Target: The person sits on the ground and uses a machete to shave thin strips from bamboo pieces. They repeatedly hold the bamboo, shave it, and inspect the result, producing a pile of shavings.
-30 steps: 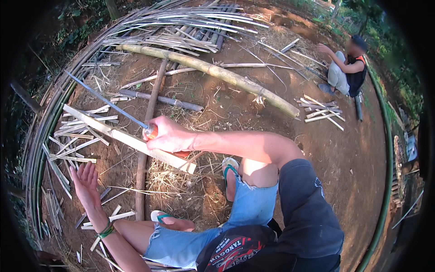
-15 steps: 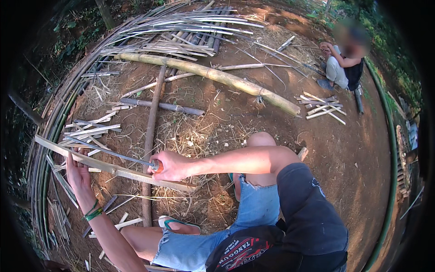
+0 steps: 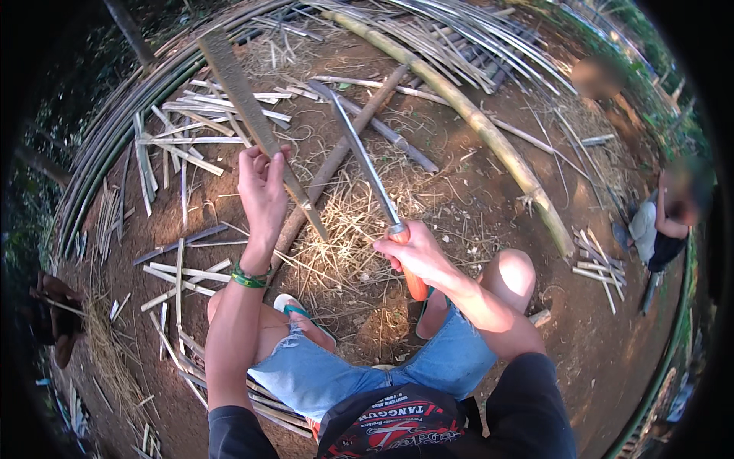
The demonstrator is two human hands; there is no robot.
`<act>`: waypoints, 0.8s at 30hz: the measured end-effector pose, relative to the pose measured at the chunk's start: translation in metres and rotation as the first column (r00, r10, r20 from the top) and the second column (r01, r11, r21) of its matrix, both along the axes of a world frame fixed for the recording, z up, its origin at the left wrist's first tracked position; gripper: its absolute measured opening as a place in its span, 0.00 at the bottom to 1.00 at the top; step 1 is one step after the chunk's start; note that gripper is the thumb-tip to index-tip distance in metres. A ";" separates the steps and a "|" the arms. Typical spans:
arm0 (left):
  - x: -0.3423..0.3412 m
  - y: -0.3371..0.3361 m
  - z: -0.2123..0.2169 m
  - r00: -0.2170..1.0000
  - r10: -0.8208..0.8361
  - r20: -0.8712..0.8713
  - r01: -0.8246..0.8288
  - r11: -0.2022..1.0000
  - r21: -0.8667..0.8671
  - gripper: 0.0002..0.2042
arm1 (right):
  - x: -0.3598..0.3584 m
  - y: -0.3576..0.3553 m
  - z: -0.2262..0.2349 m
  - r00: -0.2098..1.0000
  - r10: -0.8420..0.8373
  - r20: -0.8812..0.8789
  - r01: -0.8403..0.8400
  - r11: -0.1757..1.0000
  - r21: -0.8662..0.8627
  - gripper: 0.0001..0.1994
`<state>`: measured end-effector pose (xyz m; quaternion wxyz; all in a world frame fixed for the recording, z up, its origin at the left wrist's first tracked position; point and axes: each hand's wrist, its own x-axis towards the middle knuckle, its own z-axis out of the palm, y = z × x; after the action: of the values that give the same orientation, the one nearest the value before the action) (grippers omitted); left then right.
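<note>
My left hand (image 3: 262, 187) grips a flat bamboo slat (image 3: 243, 96) near its lower part, with the fingers pinched round it. The slat stands at a slant, its upper end far to the left and its lower tip over the shavings. In my right hand (image 3: 417, 252) is a machete (image 3: 367, 161), held by its orange handle. Its long narrow blade points up and to the left, apart from the slat. Below both hands lies a heap of pale bamboo shavings (image 3: 359, 218), between my sandalled feet and a brown pole (image 3: 336, 157) on the ground.
Split bamboo pieces (image 3: 195, 141) lie scattered at the left. A thick yellowish bamboo pole (image 3: 489, 130) crosses the ground ahead, with piled strips (image 3: 451, 38) beyond it. Another person (image 3: 657, 222) crouches at the far right beside a small stack of slats (image 3: 600, 264).
My view has turned left. The slat, nearly level before, is now tilted up steeply. The machete has come away from alongside it and swung upright, and my hands are closer to the middle.
</note>
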<state>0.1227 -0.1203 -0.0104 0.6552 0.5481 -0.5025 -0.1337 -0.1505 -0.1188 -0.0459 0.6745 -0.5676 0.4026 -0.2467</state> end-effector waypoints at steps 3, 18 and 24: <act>0.001 0.004 -0.001 0.998 0.066 0.001 -0.065 0.993 0.101 0.11 | -0.002 0.006 -0.010 0.999 0.005 -0.040 0.001 0.990 0.138 0.09; 0.008 0.041 0.007 0.994 0.072 0.085 -0.084 0.984 0.156 0.13 | 0.003 0.029 -0.041 0.998 0.055 -0.024 -0.035 0.859 0.510 0.08; 0.014 0.055 0.017 0.995 0.086 0.051 -0.093 0.984 0.153 0.11 | 0.011 0.035 -0.036 0.995 0.084 -0.049 -0.048 0.858 0.512 0.08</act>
<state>0.1368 -0.0652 0.0063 0.6046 0.6223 -0.4797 -0.1306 -0.1394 -0.0838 -0.0817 0.7942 -0.3905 0.4571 -0.0881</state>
